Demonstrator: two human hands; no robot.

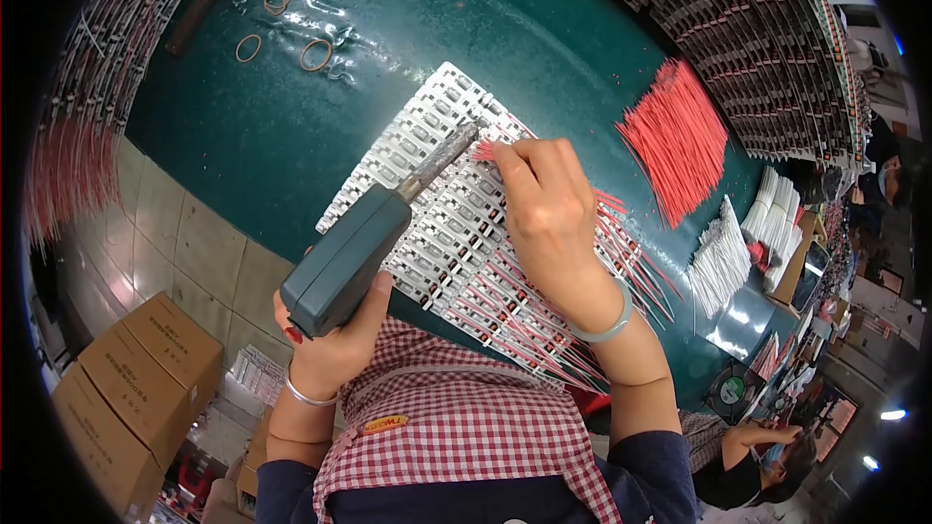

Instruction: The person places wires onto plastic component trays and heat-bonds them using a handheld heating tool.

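Observation:
In my left hand (335, 354) is a soldering gun (345, 257) with a dark green body, the fingers wrapped round it. Its metal tip points up and right, over a panel of small white circuit boards (417, 150) lying aslant on the table. Beside that tip, my right hand (549, 209) pinches a small bunch of short red wires (484, 149) by thumb and fingers. Red wires (519, 311) stick out from the lower right rows of the panel, under and beside my right forearm. Whether the tip touches a board cannot be made out.
On the green table (524, 29) lie a pile of red wires (680, 141), white wire bundles (718, 257) and several rubber bands (316, 54). Stacked board panels (767, 58) rise at the far right. Cardboard boxes (146, 378) stand lower left. Another person (752, 461) sits at lower right.

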